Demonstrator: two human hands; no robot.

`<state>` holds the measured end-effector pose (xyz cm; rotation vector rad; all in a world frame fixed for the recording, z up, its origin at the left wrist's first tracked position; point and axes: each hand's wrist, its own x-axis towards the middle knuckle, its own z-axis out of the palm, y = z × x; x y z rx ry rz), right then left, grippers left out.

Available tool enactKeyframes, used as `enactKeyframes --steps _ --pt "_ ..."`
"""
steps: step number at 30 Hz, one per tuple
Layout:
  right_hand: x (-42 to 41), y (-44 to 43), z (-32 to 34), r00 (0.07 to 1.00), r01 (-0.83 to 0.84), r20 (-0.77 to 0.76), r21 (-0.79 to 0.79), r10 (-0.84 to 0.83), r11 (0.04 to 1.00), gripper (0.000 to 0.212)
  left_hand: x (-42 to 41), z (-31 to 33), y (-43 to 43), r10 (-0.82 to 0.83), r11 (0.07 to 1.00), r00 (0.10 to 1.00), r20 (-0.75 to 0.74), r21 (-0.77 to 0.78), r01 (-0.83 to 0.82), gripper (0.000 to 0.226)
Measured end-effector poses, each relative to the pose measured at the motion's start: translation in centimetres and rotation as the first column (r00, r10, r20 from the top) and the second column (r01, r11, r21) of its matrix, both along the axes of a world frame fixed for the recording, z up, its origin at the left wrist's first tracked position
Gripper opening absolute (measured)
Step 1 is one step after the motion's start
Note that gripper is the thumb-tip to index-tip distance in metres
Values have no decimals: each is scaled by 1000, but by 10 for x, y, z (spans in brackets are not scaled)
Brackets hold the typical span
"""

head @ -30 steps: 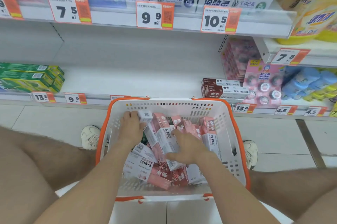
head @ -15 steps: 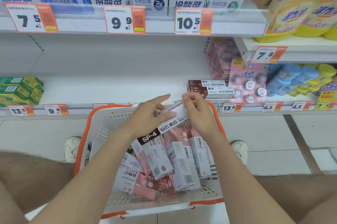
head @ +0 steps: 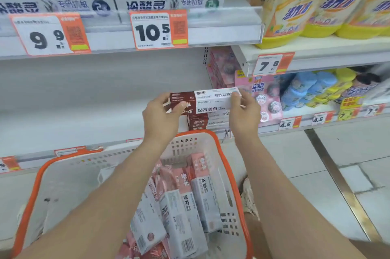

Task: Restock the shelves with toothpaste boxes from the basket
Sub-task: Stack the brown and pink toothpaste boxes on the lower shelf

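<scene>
Lying heaped in the orange-rimmed basket (head: 80, 178) at lower centre were pink-and-grey toothpaste boxes (head: 185, 206). Above it, at mid-frame, the left hand (head: 160, 115) and right hand (head: 242, 115) pinched opposite ends of a level brown-and-white box (head: 209, 101), directly before the stack (head: 202, 122) on the white shelf (head: 84, 111). Price tags (head: 158, 29) hung higher.

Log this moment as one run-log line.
phase: shelving | left hand: grips toothpaste box, brown end | right hand: grips white end | box: at matching stack on shelf | basket: pink boxes inside
</scene>
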<state>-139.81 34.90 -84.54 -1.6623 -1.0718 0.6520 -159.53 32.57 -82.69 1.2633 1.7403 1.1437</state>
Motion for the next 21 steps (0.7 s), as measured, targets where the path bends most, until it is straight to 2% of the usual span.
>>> enactKeyframes --steps 2,5,7,10,15,18,21 --pt "18 19 -6 992 -28 120 -10 29 1000 20 16 -11 27 -3 1000 1000 -5 -26 3 23" --pt "41 48 -21 982 -29 184 -42 36 999 25 32 -30 62 -64 995 995 -80 -80 58 21" --pt "49 67 -33 964 -49 257 -83 69 995 23 38 -43 76 -78 991 988 -134 -122 62 19" --pt "54 89 -51 925 -83 354 -157 134 984 19 41 -56 88 -53 985 991 -123 -172 31 16" --pt "59 97 -86 903 -118 342 -388 262 914 29 38 -82 98 33 942 998 -58 -333 -50 2" --pt "59 88 -94 936 -93 281 -383 212 919 31 36 -92 97 64 903 997 -37 -423 -74 18" --pt "58 84 -91 964 -64 216 -365 152 929 35 35 -95 98 52 867 997 50 -498 -20 16"
